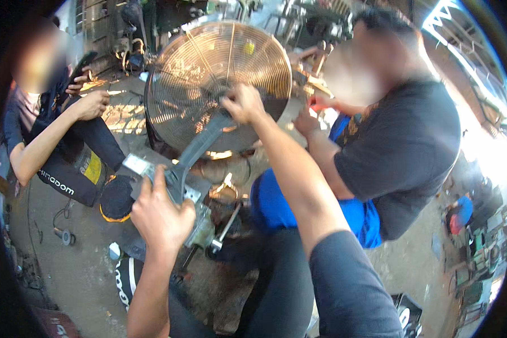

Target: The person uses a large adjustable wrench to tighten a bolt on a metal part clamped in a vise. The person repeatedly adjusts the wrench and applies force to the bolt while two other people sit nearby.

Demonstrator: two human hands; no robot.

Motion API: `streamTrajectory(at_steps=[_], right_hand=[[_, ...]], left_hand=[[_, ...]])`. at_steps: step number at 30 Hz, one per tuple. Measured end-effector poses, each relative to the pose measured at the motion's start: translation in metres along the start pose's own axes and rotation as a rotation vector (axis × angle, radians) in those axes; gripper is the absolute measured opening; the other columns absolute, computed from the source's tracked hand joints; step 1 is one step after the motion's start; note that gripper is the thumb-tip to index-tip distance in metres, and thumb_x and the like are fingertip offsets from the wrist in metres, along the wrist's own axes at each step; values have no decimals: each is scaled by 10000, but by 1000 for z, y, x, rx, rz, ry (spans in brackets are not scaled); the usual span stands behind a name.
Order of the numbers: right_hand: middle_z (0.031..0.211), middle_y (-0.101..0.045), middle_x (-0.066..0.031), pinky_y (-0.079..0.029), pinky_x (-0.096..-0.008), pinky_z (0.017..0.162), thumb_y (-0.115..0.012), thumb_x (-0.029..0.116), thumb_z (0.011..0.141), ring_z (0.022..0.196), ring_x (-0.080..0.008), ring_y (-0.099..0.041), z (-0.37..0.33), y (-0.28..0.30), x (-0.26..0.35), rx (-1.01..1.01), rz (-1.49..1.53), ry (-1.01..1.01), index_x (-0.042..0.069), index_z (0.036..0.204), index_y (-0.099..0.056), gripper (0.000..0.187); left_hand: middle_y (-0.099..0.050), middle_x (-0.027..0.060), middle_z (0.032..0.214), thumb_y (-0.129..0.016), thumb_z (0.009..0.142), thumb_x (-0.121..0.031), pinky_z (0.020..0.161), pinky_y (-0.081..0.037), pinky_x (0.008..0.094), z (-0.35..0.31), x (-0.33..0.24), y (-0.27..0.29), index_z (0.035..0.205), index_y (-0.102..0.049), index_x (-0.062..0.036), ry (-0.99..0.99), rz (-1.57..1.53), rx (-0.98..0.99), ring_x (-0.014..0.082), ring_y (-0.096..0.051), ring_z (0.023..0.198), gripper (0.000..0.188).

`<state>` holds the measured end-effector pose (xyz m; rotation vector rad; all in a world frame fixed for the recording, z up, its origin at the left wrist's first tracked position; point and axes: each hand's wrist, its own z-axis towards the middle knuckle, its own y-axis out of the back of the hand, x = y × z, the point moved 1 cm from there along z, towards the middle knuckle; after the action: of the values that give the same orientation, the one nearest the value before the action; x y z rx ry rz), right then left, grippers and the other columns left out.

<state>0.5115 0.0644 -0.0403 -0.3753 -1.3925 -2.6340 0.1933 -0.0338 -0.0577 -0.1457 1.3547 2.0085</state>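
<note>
A long dark grey metal bar (201, 143) slants from the vise (204, 232) up toward the large round fan, its lower end widening into a fork. My right hand (243, 105) is closed around the bar's upper end, my arm stretched far forward. Over the lower end lies my left hand (162, 217), its index finger and thumb spread apart beside the fork; the other fingers are partly hidden. A pale metal block (136, 164) sticks out left of that hand. The vise's handle rod (228, 222) stands slanted at the right.
The wire-guarded fan (225, 56) stands just beyond my right hand. One person (400, 141) sits close at right, holding something red; another (67, 129) sits at left with a phone. An angle grinder (66, 237) and its cord lie on the floor at left.
</note>
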Motion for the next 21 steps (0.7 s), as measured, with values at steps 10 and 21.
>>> streamTrajectory(at_steps=[10,21], right_hand=[[773,-704,-241,-565,-490,766,-604,426,849,764,-420,-712,-113,33,-24,39,-108,-279,65,886,-795,410],[742,-699,-252,-566,-516,773,-642,456,893,772,-428,-715,-268,117,62,-123,-330,-433,34,822,-792,453]], left_hand=[[-684,277,1206,-720,608,-168,901,-574,510,-8,13,10,1288,-674,-68,-272,-23,118,462,-704,974,689],[-646,283,1327,-717,553,-130,1029,-528,472,3,36,24,1250,-701,-95,-630,-302,414,439,-647,1179,697]])
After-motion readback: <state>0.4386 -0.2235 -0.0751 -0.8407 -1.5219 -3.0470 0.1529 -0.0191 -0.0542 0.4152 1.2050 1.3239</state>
